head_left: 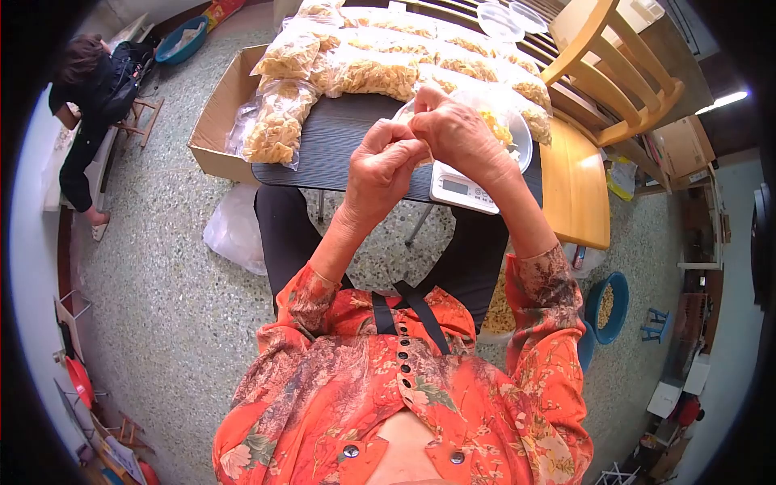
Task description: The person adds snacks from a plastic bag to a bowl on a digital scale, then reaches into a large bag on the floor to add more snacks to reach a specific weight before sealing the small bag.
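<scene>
My left hand (pixel 381 166) and my right hand (pixel 457 129) are raised together above the near edge of a small dark table (pixel 339 141). Both pinch the top of a clear plastic bag (pixel 408 113), mostly hidden behind the fingers. Just beyond my right hand a clear bowl (pixel 517 133) with yellow snack pieces rests on a white digital scale (pixel 461 190). Several filled clear bags of the same yellow snack (pixel 372 73) lie in rows across the far part of the table.
An open cardboard box (pixel 214 121) stands left of the table, a white plastic bag (pixel 234 230) on the floor below it. A wooden bench (pixel 574 186) and wooden chair (pixel 614 73) are at right. Another person (pixel 93 105) sits far left. Blue basins (pixel 610 303) hold more snack.
</scene>
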Motion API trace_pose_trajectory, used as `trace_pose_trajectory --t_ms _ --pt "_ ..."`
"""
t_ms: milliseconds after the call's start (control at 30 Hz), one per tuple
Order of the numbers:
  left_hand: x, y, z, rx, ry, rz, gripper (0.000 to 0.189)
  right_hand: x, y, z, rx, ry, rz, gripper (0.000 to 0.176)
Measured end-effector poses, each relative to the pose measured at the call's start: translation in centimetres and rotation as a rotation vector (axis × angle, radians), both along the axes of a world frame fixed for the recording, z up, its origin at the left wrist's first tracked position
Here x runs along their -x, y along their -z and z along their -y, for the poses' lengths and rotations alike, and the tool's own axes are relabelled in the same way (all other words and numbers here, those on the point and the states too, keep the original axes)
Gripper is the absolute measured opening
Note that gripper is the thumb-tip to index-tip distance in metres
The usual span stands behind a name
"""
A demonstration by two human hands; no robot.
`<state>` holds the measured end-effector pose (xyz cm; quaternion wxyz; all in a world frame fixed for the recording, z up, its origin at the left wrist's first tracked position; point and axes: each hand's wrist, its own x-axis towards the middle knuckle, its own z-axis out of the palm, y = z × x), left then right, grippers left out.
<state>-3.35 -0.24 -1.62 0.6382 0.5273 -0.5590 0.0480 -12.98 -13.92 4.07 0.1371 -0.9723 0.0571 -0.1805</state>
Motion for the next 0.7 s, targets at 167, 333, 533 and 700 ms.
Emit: trace_pose_trajectory --t_ms 167,333,533,700 --pt "0.0 -0.5 -0.3 -0.025 -0.007 0.047 0.015 -1.4 0.7 0.0 0.099 0.218 -0.019 0.010" --pt "0.1 -0.8 0.0 -0.061 -0.029 0.069 0.015 -0.4 0.8 0.1 -0.185 0.219 0.200 0.007" --pt "-0.9 -0.4 0.1 -0.053 -0.110 0.006 0.015 5.0 -0.6 3.8 -0.141 0.387 0.377 0.013" --pt "-0.8 -0.3 0.6 -0.018 -0.125 0.049 0.014 8.9 0.5 6.5 -0.042 0.508 0.004 0.016"
